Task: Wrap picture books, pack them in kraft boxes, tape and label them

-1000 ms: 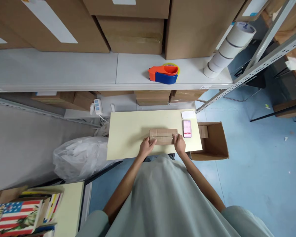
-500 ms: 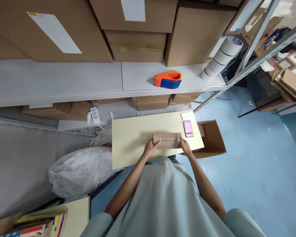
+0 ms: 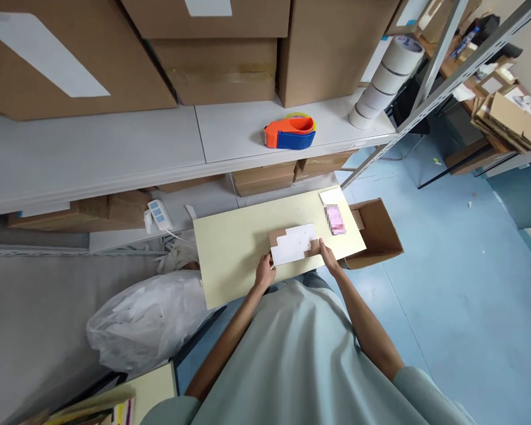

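A small brown cardboard box lies on the pale yellow table, with a white label now showing on its upper face. My left hand grips its near left corner, fingers closed on the edge. At the near right end, my right hand holds the box the same way. A phone with a pink screen lies just right of the box, and a white slip of paper lies behind the phone.
An open cardboard carton stands on the blue floor at the table's right. An orange and blue tape dispenser and a stack of white tape rolls sit on the grey shelf among big cartons. A white plastic bag lies at the left.
The box has been turned over between my hands, so a white label shows where the taped brown face was. My view has shifted slightly to the right.
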A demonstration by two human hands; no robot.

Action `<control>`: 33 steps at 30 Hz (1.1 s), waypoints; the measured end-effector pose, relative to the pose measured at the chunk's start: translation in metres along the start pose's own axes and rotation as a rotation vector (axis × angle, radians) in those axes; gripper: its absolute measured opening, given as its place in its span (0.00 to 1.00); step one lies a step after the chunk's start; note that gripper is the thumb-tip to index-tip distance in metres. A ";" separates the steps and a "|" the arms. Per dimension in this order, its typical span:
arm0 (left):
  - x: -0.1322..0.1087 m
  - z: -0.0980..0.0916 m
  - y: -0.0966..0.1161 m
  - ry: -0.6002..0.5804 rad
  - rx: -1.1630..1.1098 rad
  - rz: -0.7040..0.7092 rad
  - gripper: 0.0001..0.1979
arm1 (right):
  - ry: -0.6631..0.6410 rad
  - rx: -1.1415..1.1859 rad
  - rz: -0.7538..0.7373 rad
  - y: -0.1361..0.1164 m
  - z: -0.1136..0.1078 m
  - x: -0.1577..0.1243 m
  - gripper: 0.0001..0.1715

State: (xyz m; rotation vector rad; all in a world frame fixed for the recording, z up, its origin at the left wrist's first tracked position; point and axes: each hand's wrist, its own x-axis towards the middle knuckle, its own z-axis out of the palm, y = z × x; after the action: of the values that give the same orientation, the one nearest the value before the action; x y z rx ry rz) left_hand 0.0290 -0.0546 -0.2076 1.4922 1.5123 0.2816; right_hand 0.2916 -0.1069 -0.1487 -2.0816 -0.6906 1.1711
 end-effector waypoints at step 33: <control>0.254 0.206 0.200 0.030 -0.275 -0.074 0.39 | 0.096 -0.379 -0.339 0.026 -0.141 0.336 0.30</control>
State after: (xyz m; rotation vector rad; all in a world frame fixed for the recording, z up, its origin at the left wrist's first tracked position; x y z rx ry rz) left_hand 0.3627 0.1202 -0.2830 1.2170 1.4828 0.4502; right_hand 0.5746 0.0738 -0.2931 -2.1887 -1.2399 0.7899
